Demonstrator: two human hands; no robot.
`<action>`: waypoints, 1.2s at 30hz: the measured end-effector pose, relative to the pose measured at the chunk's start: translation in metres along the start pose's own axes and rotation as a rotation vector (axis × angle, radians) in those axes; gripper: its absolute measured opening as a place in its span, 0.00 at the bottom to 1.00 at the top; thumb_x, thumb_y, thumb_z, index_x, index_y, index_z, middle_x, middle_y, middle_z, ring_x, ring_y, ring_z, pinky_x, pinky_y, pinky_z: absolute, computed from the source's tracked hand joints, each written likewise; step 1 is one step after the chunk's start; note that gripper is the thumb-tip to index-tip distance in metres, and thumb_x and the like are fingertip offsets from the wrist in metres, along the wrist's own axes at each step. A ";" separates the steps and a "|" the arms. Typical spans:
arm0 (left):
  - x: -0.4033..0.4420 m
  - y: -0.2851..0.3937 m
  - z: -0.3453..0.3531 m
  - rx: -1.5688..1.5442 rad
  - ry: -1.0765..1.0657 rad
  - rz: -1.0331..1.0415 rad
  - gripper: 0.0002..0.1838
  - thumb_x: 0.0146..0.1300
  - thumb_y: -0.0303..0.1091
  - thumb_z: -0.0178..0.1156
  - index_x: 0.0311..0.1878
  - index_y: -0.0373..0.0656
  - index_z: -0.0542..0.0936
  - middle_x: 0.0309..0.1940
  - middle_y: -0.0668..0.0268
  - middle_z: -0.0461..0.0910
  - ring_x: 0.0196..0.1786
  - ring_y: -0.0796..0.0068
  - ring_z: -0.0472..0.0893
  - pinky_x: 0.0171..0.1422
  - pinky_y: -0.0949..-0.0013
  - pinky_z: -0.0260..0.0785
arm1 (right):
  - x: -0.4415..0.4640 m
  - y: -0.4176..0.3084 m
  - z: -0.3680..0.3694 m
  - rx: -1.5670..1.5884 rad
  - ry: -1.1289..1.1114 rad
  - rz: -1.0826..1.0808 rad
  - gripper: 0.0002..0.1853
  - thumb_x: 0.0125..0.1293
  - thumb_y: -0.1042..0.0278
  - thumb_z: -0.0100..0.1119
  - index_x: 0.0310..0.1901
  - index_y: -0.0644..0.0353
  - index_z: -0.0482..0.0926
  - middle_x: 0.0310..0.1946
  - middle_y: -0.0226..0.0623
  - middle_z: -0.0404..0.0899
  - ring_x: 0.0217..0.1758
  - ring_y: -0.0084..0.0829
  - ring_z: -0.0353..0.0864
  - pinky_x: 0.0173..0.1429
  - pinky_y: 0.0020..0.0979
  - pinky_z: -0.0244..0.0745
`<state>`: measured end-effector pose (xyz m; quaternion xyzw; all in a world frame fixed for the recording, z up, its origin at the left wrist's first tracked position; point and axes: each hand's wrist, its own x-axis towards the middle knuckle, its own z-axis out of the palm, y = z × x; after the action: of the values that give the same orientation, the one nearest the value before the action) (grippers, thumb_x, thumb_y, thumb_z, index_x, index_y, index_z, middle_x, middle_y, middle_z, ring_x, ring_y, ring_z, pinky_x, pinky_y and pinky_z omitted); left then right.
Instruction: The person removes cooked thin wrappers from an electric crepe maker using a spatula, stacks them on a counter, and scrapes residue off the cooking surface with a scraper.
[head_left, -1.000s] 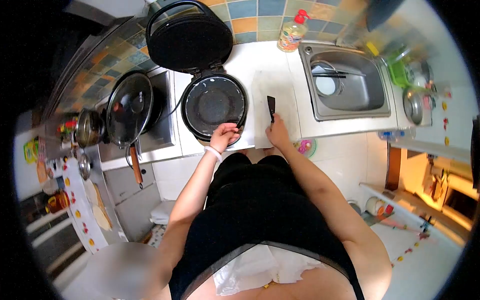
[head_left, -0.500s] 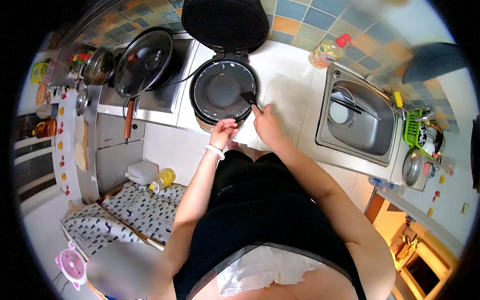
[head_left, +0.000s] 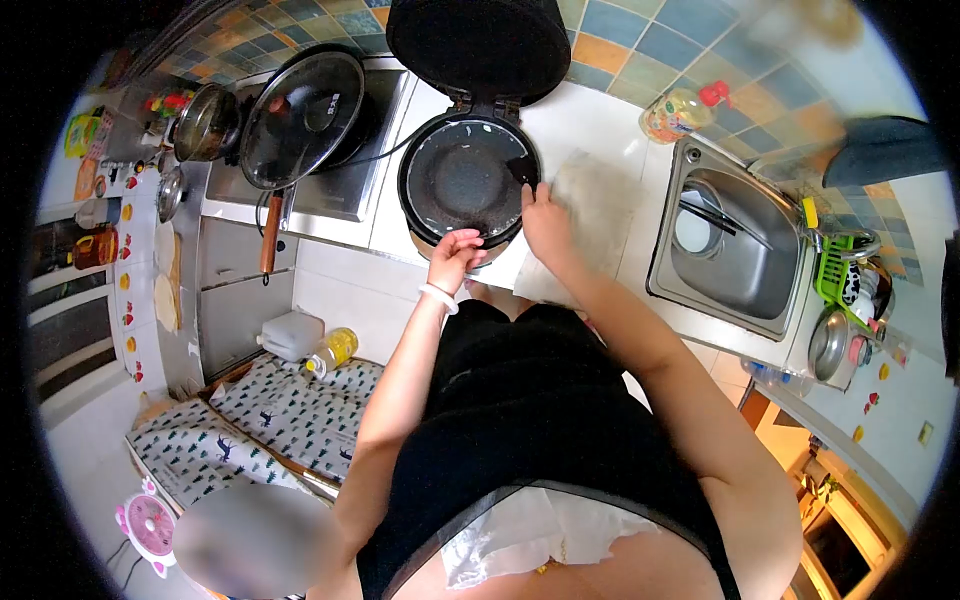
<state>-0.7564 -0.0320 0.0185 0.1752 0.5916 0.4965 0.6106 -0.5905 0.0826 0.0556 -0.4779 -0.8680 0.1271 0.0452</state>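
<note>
A round black electric pan (head_left: 465, 178) stands open on the white counter, its lid (head_left: 480, 45) raised behind it. Pale streaks mark the cooking plate near its edge. My right hand (head_left: 545, 225) grips a small black spatula (head_left: 522, 170), whose blade lies at the pan's right edge. At the pan's front rim is my left hand (head_left: 455, 258), its fingers slightly bent and apart, with nothing seen in it. A pale, see-through sheet (head_left: 590, 205) lies on the counter right of the pan.
To the left, a lidded pan (head_left: 305, 120) with a wooden handle sits on the stove. A soap bottle (head_left: 675, 115) stands behind the sink (head_left: 740, 240), which holds a bowl and chopsticks. A green rack (head_left: 835, 268) is at the far right.
My right hand has brought the spatula left from over the sheet to the pan's right edge. My left hand stays by the front rim. The view has turned and shifted.
</note>
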 end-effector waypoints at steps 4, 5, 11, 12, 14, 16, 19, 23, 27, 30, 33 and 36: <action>0.006 0.006 0.002 -0.024 -0.005 -0.042 0.15 0.62 0.19 0.49 0.52 0.41 0.73 0.43 0.64 0.79 0.41 0.75 0.81 0.46 0.76 0.74 | -0.015 0.008 0.006 0.021 0.039 -0.030 0.18 0.61 0.75 0.48 0.52 0.74 0.70 0.41 0.51 0.71 0.36 0.45 0.80 0.38 0.40 0.79; 0.007 0.008 0.003 -0.034 -0.005 -0.046 0.15 0.62 0.18 0.48 0.51 0.40 0.74 0.43 0.64 0.79 0.41 0.76 0.81 0.46 0.77 0.74 | -0.020 0.010 0.011 0.026 0.079 -0.048 0.18 0.61 0.75 0.48 0.52 0.74 0.70 0.41 0.51 0.71 0.35 0.45 0.80 0.37 0.41 0.79; 0.009 0.021 -0.001 -0.001 -0.002 -0.044 0.15 0.62 0.19 0.49 0.51 0.41 0.74 0.44 0.65 0.79 0.42 0.75 0.81 0.47 0.76 0.74 | 0.009 0.000 0.003 0.031 0.004 0.083 0.15 0.62 0.74 0.47 0.50 0.70 0.72 0.42 0.52 0.71 0.37 0.46 0.80 0.37 0.41 0.78; 0.009 0.022 -0.002 0.009 0.005 -0.043 0.15 0.62 0.20 0.49 0.52 0.41 0.74 0.44 0.64 0.79 0.42 0.74 0.81 0.47 0.75 0.74 | 0.019 0.001 0.000 0.017 0.009 0.060 0.15 0.63 0.73 0.47 0.50 0.69 0.72 0.42 0.51 0.71 0.37 0.46 0.80 0.36 0.40 0.78; 0.007 0.022 -0.005 0.010 0.013 -0.048 0.15 0.62 0.19 0.49 0.51 0.41 0.74 0.44 0.64 0.79 0.42 0.74 0.81 0.48 0.75 0.74 | 0.038 0.002 -0.004 -0.012 0.017 0.015 0.16 0.64 0.72 0.46 0.51 0.67 0.72 0.42 0.50 0.71 0.37 0.46 0.80 0.35 0.40 0.78; 0.006 0.022 -0.008 0.008 0.024 -0.049 0.15 0.62 0.19 0.48 0.51 0.41 0.74 0.44 0.64 0.79 0.42 0.74 0.81 0.48 0.74 0.74 | 0.046 0.007 0.005 -0.018 0.051 -0.009 0.16 0.64 0.72 0.46 0.52 0.66 0.72 0.43 0.49 0.71 0.37 0.46 0.80 0.35 0.40 0.78; 0.006 0.020 -0.011 -0.001 0.037 -0.048 0.15 0.62 0.19 0.48 0.51 0.41 0.74 0.44 0.64 0.79 0.42 0.73 0.81 0.47 0.74 0.74 | 0.040 0.012 0.002 -0.036 0.026 0.036 0.22 0.57 0.75 0.52 0.56 0.57 0.72 0.43 0.46 0.71 0.37 0.45 0.80 0.38 0.40 0.78; 0.008 0.019 -0.019 -0.010 0.045 -0.036 0.15 0.62 0.19 0.48 0.52 0.41 0.74 0.44 0.64 0.79 0.42 0.73 0.81 0.46 0.75 0.74 | 0.013 0.020 0.001 -0.008 -0.071 0.114 0.27 0.53 0.77 0.55 0.58 0.51 0.73 0.44 0.44 0.70 0.40 0.43 0.80 0.39 0.40 0.77; 0.008 0.020 -0.023 -0.018 0.050 -0.028 0.15 0.62 0.19 0.48 0.52 0.40 0.73 0.44 0.63 0.79 0.42 0.72 0.81 0.46 0.75 0.74 | 0.023 0.019 0.006 0.007 -0.016 0.104 0.28 0.53 0.77 0.54 0.59 0.49 0.73 0.44 0.44 0.69 0.42 0.44 0.79 0.40 0.41 0.77; 0.006 0.021 -0.026 -0.022 0.057 -0.028 0.16 0.62 0.18 0.48 0.52 0.40 0.73 0.44 0.63 0.78 0.42 0.72 0.81 0.46 0.75 0.74 | 0.055 0.009 0.013 0.024 0.020 0.076 0.29 0.53 0.77 0.54 0.59 0.47 0.73 0.45 0.42 0.70 0.43 0.44 0.79 0.41 0.41 0.77; 0.003 0.020 -0.029 -0.030 0.057 -0.037 0.16 0.61 0.18 0.47 0.53 0.39 0.73 0.44 0.62 0.78 0.42 0.72 0.81 0.47 0.74 0.74 | 0.081 -0.003 0.014 0.043 0.015 0.009 0.29 0.53 0.78 0.54 0.59 0.46 0.73 0.46 0.41 0.70 0.44 0.43 0.79 0.43 0.41 0.77; -0.001 0.019 -0.031 -0.034 0.072 -0.046 0.14 0.63 0.18 0.48 0.51 0.40 0.74 0.42 0.65 0.79 0.39 0.79 0.80 0.44 0.79 0.73 | 0.096 -0.012 0.017 0.058 0.005 -0.068 0.28 0.53 0.77 0.54 0.59 0.45 0.73 0.46 0.40 0.71 0.44 0.42 0.79 0.44 0.41 0.77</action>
<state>-0.7916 -0.0355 0.0270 0.1334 0.6085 0.4982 0.6031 -0.6557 0.1539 0.0379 -0.4470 -0.8796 0.1492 0.0655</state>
